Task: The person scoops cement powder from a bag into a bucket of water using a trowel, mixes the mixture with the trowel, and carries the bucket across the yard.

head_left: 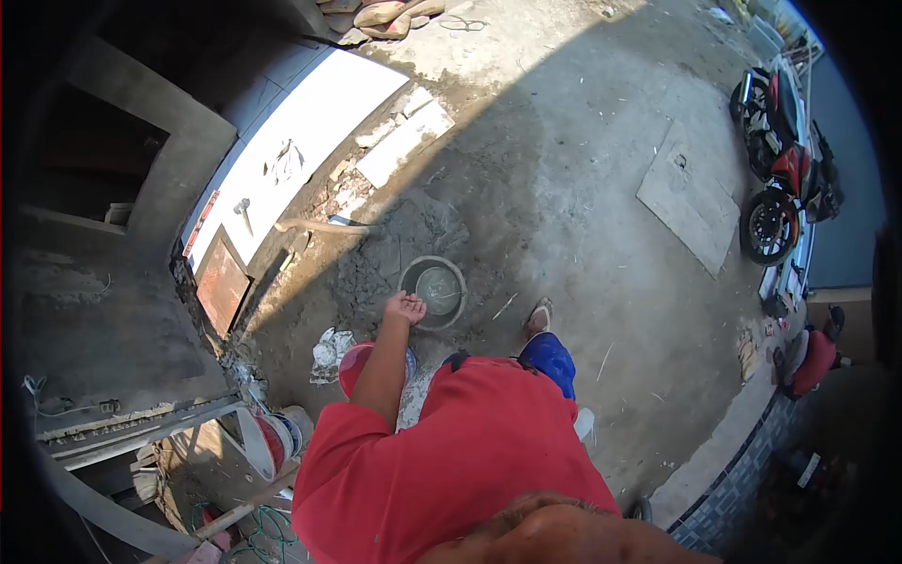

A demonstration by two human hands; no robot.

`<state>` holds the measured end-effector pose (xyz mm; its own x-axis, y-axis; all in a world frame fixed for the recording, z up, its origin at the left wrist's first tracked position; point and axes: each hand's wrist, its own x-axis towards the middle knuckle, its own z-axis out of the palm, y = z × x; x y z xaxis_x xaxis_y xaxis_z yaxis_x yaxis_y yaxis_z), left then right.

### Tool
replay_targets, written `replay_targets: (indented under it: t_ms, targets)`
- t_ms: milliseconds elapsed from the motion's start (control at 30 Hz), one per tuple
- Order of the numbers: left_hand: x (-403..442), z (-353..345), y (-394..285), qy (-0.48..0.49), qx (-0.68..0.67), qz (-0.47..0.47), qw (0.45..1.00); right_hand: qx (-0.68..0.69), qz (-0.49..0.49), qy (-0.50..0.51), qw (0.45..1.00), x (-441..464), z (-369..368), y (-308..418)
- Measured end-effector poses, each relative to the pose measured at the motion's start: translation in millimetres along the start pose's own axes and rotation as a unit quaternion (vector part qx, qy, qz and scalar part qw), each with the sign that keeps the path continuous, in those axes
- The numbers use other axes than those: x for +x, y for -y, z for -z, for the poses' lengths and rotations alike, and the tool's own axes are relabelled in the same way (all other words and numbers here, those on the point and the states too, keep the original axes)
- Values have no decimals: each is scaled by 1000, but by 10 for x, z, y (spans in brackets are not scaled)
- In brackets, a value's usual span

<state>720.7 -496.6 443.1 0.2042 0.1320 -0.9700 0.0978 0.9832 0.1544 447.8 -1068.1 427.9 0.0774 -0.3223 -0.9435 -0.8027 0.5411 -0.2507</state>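
Note:
My left hand (406, 307) reaches forward at the left rim of a round grey tub (460, 305). Its fingers are spread and slightly curled, with nothing visible in them. Grey wet material covers the tub's inside. Behind and left of the tub lies a heap of grey mortar (423, 221), with a long curved wooden handle (324, 227) reaching its edge. A red bucket (349, 365) stands under my left forearm, beside a crumpled white bag (331, 350). My right hand does not show in the frame.
A hammer (243, 216) lies on the sunlit white ledge (329, 94) at left. Broken slabs (406, 143) line its edge. At right are a flat board (691, 197) and a red-and-black motorcycle (785, 169). A person in red (810, 362) is at the far right.

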Motion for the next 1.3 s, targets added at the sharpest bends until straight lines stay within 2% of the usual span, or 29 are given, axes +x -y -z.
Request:
replay_targets:
  t_ms: [167,300,367,433,567,667,700,800,967,1033,1100,1133,1233,1300]
  targets:
    - [107,-646,340,-49,-56,-14,997,-233,90,41,967,275,-514,1813]
    - [246,-956,492,-100,-116,-35,988,-360,152,14,920,419,-1090,3307]
    - [404,-1238,487,-108,-126,-42,985,-385,187,28,904,432,-1506,4077]
    - [545,-1472,542,-164,-144,-25,975,-385,212,46,897,468,-1934,4756]
    - [772,-2073,629,-226,-177,-18,958,-399,253,66,879,645,-2743,5782]
    - [849,-2613,643,-253,-208,0,945,-397,235,38,886,775,-3199,6196]
    - [889,-2796,623,-260,-206,-12,943,-342,173,0,924,546,-3430,6333]
    - [1014,-3555,403,-252,-224,-27,941,-360,97,9,928,447,-3866,6758]
    - [928,-4878,51,-241,-250,-50,937,-380,93,48,919,307,-4599,7543]
    - [1151,-5279,-98,-181,-260,-13,948,-383,89,45,918,266,-4962,7958]
    - [1251,-5816,-224,-175,-274,-37,945,-482,172,79,855,203,-5328,8370]
    - [1284,-6118,-312,-169,-277,-60,944,-491,173,83,850,281,-5497,8581]
    - [1403,-7003,-636,-116,-294,-75,946,-580,247,122,767,605,-6067,9274]
    - [1433,-7493,-820,-102,-296,-89,946,-590,273,144,746,685,-6482,9767]
